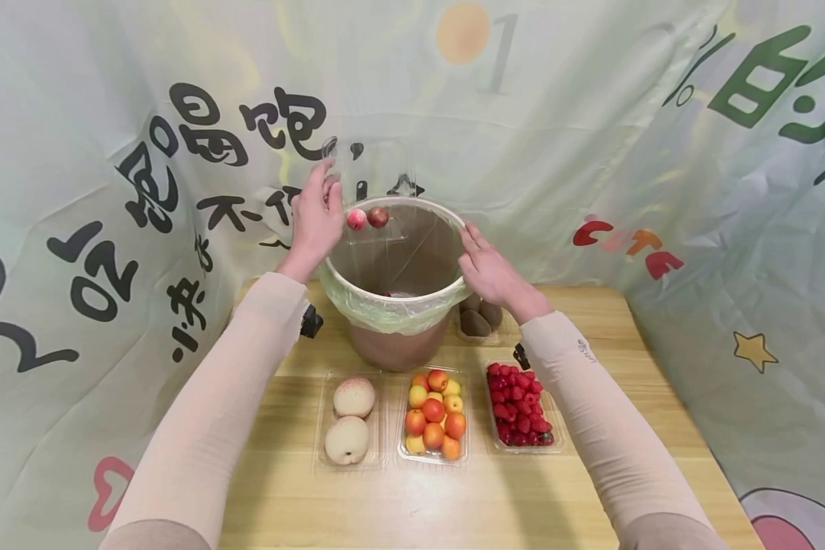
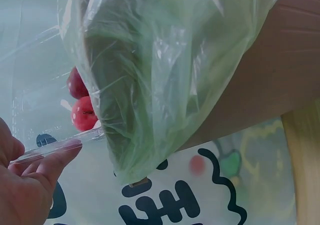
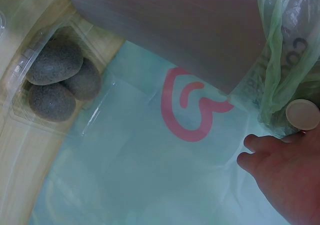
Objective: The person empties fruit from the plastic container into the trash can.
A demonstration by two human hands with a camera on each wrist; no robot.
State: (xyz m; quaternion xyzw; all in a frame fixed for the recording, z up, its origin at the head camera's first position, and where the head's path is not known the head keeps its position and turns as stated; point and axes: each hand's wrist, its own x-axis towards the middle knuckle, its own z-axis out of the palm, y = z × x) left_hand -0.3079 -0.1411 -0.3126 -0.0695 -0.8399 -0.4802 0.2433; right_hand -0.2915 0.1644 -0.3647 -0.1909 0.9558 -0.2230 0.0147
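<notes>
My left grip (image 1: pixel 315 218) pinches one clear plastic tray (image 2: pixel 55 146) with two round red fruits (image 1: pixel 378 218), brown green-lined bin (image 1: pixel 399 344) at four o'clock, closure of right grip (image 1: pixel 491 271) unclear.

From the head I look forward and down at the bin (image 1: pixel 399 347); my wrist cameras see its sides up close, the right sharing the brown fruits (image 3: pixel 55 65) with the head view.
</notes>
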